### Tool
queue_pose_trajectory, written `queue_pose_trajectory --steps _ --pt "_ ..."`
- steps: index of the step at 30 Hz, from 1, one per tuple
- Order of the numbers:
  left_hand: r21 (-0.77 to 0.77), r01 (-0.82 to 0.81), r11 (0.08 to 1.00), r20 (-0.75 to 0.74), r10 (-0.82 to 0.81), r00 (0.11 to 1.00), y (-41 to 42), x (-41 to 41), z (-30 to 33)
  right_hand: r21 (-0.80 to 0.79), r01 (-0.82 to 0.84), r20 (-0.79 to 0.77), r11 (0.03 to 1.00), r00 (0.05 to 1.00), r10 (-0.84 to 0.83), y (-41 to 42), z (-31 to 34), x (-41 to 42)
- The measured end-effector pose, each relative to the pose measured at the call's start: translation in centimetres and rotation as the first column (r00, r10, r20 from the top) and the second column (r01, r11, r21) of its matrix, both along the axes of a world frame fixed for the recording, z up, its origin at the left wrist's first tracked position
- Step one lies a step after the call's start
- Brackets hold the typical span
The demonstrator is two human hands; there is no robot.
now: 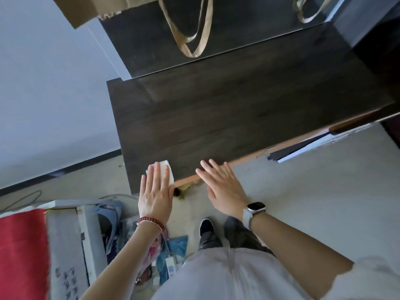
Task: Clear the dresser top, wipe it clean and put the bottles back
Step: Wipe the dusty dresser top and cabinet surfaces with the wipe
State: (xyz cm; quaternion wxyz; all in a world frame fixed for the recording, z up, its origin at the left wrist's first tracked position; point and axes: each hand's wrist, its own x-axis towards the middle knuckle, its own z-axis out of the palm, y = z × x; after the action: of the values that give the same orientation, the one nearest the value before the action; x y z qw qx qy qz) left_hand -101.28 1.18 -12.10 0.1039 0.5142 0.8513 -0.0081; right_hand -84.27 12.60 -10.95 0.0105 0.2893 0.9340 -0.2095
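Wiping hand: the left hand [154, 189] lies flat with fingers stretched out, pressing a white folded cloth [166, 171] onto the near left corner of the dresser top [238, 118]; nothing is clasped.
Other hand: the right hand [223, 187] is spread open, fingertips at the near edge, just right of the cloth, holding nothing.
Dresser top: dark wood, bare apart from the cloth.
Mirror [194, 40]: stands at the far edge, reflecting tan bag straps.
Wrists: red bead bracelet [149, 221] on the left, smartwatch [255, 207] on the right.
Floor: clutter near left.
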Motion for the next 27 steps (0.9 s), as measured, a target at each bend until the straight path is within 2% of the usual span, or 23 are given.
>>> queue_pose_trajectory --steps 4,7,11,13,16,18,21,24,27 --pt "0.050 0.178 0.983 0.006 -0.178 0.984 3.3 3.1 0.3 -0.126 0.298 -0.003 0.946 0.954 -0.301 -0.6 0.0 4.0" --pt "0.059 0.340 0.939 -0.003 -0.341 0.940 6.1 6.5 0.9 -0.276 0.506 0.023 0.817 0.854 -0.520 -0.6 0.2 7.5" --pt "-0.073 0.425 0.902 0.059 -0.422 0.905 10.6 11.1 2.2 -0.356 0.627 -0.004 0.693 0.741 -0.672 0.1 0.9 12.5" --pt "-0.035 0.482 0.875 0.143 -0.473 0.869 13.1 14.1 2.7 -0.386 0.665 -0.011 0.640 0.690 -0.724 1.1 1.5 15.4" --pt "0.118 0.396 0.910 0.453 -0.405 0.794 16.4 19.4 4.8 -0.448 0.685 -0.048 0.575 0.623 -0.781 3.2 2.8 20.0" --pt "0.207 0.309 0.928 0.585 -0.371 0.721 18.4 23.8 6.7 -0.488 0.697 -0.085 0.525 0.560 -0.824 4.9 4.1 23.7" --pt "0.232 0.236 0.944 0.694 -0.331 0.640 20.3 30.0 8.7 -0.584 0.682 -0.147 0.440 0.445 -0.883 7.2 6.3 29.1" --pt "0.253 0.185 0.950 0.757 -0.313 0.573 22.2 36.1 10.3 -0.623 0.646 -0.215 0.441 0.401 -0.890 9.2 8.4 34.6" --pt "0.272 0.209 0.939 0.797 -0.342 0.499 24.1 42.3 11.5 -0.632 0.652 -0.277 0.419 0.315 -0.908 10.5 9.9 40.1"
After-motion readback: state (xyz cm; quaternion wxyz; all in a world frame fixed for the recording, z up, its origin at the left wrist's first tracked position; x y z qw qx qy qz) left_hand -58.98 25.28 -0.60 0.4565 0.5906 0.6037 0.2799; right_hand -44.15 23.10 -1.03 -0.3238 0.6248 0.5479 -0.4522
